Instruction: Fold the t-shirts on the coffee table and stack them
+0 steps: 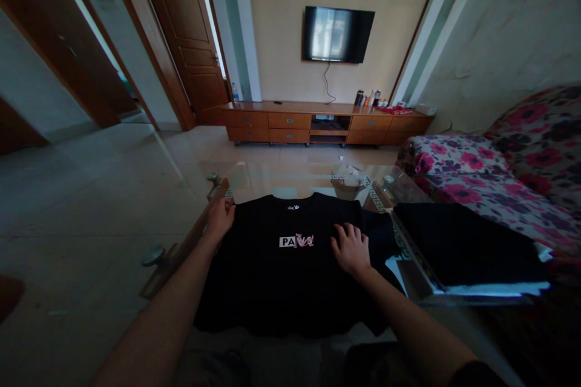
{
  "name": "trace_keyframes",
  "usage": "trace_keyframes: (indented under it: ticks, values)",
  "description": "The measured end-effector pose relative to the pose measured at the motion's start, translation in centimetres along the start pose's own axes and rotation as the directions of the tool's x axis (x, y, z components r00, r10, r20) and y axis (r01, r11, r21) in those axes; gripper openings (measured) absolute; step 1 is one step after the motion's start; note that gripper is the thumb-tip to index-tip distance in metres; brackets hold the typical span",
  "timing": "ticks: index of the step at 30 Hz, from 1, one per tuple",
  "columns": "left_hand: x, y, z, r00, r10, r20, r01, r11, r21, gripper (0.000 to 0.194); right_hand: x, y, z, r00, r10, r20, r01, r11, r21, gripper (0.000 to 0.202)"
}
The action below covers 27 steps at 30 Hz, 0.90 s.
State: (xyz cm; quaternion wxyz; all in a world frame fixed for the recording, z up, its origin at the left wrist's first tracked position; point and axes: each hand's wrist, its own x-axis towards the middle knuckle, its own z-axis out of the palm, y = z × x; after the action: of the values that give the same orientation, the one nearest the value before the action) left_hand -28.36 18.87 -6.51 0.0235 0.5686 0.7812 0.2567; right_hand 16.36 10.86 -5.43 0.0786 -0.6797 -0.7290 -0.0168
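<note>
A glass-topped table bears a black T-shirt, laid out flat, collar farthest from the person. The right hand rests on it, fingers spread; the left hand curls at the opposite shoulder, whether pinching cloth one cannot tell. Between them sits a chest print.

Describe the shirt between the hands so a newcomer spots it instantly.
From the wooden cabinet below the television, come nearer to the glass table. On it a black T-shirt lies spread, left hand at its edge, right hand on its front. Unlike the black-topped pile to its right, it shows a pale block lettered PA beside a pink figure.
</note>
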Motion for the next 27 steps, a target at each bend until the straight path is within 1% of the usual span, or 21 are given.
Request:
trace_keyframes:
  ticks: [2,3,5,8,9,10,13,15,18,20,22,24,27]
  values:
    - [-0.5,0.0,-0.5,0.995,0.101,-0.015,-0.099,0.992,0.084,0.033,0.0,0.0,0.0,1.0,0.002,-0.009,-0.002,1.0,0.005,0.054]
    - [-0.8,0.1,-0.7,0.992,0.127,-0.002,-0.125,0.985,0.119,0.033,-0.1,0.0,0.0,1.0,0.0,-0.014,0.0,1.0,0.008,0.053]
    - [-1.6,0.4,-0.8,0.985,0.142,0.102,-0.158,0.972,0.176,0.037,-0.1,0.0,0.1,1.0,-0.007,-0.029,0.007,1.0,0.013,0.053]
    - [-2.8,0.7,-0.4,0.952,0.116,0.284,-0.187,0.953,0.239,0.051,-0.2,0.0,0.1,0.999,-0.012,-0.036,0.013,1.0,0.02,0.053]
    - [-3.2,0.7,0.0,0.942,0.107,0.317,-0.19,0.951,0.244,0.056,-0.2,0.0,0.1,0.999,-0.009,-0.032,0.01,1.0,0.023,0.054]
    - [-3.6,0.6,0.4,0.94,0.107,0.324,-0.19,0.953,0.237,0.059,-0.2,0.1,0.2,1.0,-0.006,-0.026,0.007,1.0,0.026,0.054]
    - [-4.7,0.1,1.4,0.945,0.151,0.29,-0.214,0.956,0.2,0.066,-0.1,0.2,0.3,1.0,-0.001,-0.017,0.001,1.0,0.03,0.054]
    - [-5.1,-0.1,1.6,0.949,0.186,0.253,-0.235,0.955,0.179,0.067,-0.1,0.3,0.5,1.0,0.003,-0.021,-0.003,1.0,0.031,0.054]
    - [-5.6,0.2,1.0,0.962,0.206,0.178,-0.238,0.953,0.186,0.063,-0.1,0.4,0.7,1.0,0.013,-0.023,-0.013,0.999,0.031,0.055]
    - [-5.9,0.9,0.4,0.968,0.236,0.083,-0.249,0.944,0.218,0.059,0.0,0.4,0.9,0.999,0.041,-0.02,-0.041,0.999,0.02,0.057]
    - [-6.3,1.7,0.1,0.954,0.298,0.013,-0.292,0.922,0.252,0.056,0.0,0.4,1.2,0.997,0.078,-0.003,-0.078,0.997,0.003,0.061]
    - [-6.9,2.3,0.4,0.939,0.345,0.005,-0.333,0.902,0.274,0.055,0.0,0.3,1.5,0.994,0.103,0.022,-0.103,0.995,-0.005,0.063]
    - [-7.6,2.5,1.7,0.936,0.34,0.095,-0.353,0.892,0.281,0.061,0.2,0.3,1.6,0.994,0.095,0.053,-0.096,0.995,0.015,0.064]
